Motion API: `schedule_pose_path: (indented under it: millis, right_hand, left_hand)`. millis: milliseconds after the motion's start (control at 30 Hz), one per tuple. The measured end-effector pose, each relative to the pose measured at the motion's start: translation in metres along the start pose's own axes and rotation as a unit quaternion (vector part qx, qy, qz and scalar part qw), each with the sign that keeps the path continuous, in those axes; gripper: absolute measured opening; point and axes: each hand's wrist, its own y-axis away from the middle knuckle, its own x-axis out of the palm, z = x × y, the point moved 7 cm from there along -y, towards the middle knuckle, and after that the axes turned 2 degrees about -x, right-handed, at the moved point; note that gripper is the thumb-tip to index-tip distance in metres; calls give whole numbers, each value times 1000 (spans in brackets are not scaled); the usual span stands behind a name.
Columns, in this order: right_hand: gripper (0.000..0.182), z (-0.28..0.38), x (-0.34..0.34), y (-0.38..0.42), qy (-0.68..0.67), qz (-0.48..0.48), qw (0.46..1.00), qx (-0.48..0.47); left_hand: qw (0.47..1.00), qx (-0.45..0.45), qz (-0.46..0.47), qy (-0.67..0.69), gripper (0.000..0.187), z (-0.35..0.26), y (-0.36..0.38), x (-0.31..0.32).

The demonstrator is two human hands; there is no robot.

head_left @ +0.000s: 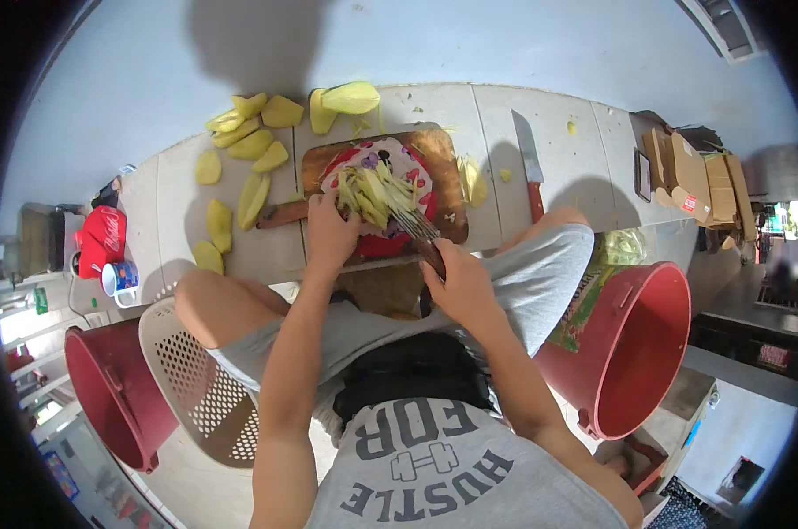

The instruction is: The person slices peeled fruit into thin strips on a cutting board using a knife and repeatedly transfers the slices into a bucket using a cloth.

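Observation:
A wooden board lies on the tiled counter with a red and white patterned cloth on it. Pale yellow-green strips are heaped on the cloth. My left hand is at the left side of the heap, its fingers bent against the strips; what they hold is hidden. My right hand is closed around the dark handle of a bladed tool, whose metal end reaches into the strips. A brown handle shows just left of my left hand.
Peeled yellow pieces lie on the left and back of the counter. A red-handled knife lies at the right. Red tubs flank my legs, beside a white perforated basket. Cardboard and a mug stand farther out.

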Motion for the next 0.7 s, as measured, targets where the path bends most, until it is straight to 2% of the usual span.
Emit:
schedule_pose_path:
  millis: [67,133,167,233,267,333,367,433,600,700]
  right_hand:
    - [35,-4,1,2,19,-17,1000,-13]
    - [35,-2,-4,3,37,-32,999,-24]
    - [35,-2,-6,3,53,-23,998,-17]
    - [35,-3,-9,3,70,-17,997,-8]
    - [35,-3,-10,3,72,-19,997,-11]
    - [35,-3,-11,4,72,-20,997,-15]
    - [36,-3,-11,4,67,-20,997,-21]
    - [37,-2,-12,4,62,-22,998,-26]
    - [40,-1,-15,8,93,-50,992,-72]
    - [39,-3,-14,9,107,-36,990,-81]
  left_hand:
    - [999,3,28,34,49,-5,1,1]
    - [987,7,50,156,45,-5,4,4]
    - [987,8,51,154,45,-3,7,4]
    - [987,35,-82,130,49,-11,16,-23]
    - [988,36,-82,130,49,-16,23,-27]
    - [961,265,-75,-21,59,-61,50,-29]
    - [961,266,-76,-23,59,-63,55,-29]
    - [938,335,-6,-84,70,-73,65,-17]
    - [929,343,30,-139,73,-79,51,-13]
    - [922,353,47,-151,71,-74,32,-5]
